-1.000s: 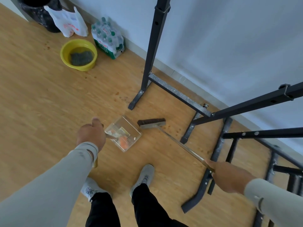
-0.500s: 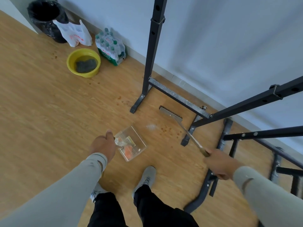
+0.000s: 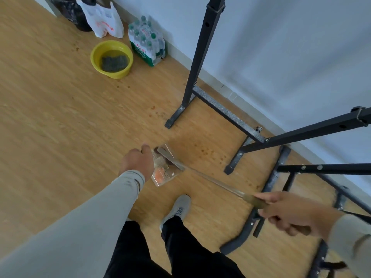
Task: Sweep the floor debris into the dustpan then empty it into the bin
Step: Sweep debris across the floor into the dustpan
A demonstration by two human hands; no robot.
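A clear plastic dustpan (image 3: 167, 174) sits on the wooden floor in front of my feet, with orange and pale scraps inside. My left hand (image 3: 138, 162) grips its handle at the pan's left side. My right hand (image 3: 289, 214) grips the end of a long broom handle (image 3: 210, 180). The broom head (image 3: 169, 158) lies across the dustpan's mouth. Small brown crumbs (image 3: 208, 152) dot the floor just right of the pan. The black bin (image 3: 74, 12) stands at the far left by the wall.
A black metal rack frame (image 3: 226, 112) stands to the right, its feet close to the crumbs. A yellow basin (image 3: 95, 57), a pack of water bottles (image 3: 147, 40) and a white plastic bag (image 3: 102, 19) sit along the wall near the bin. More crumbs (image 3: 153, 112) lie farther out.
The broom head swept from beside the rack foot leftward onto the dustpan mouth. My left hand stayed on the dustpan handle.
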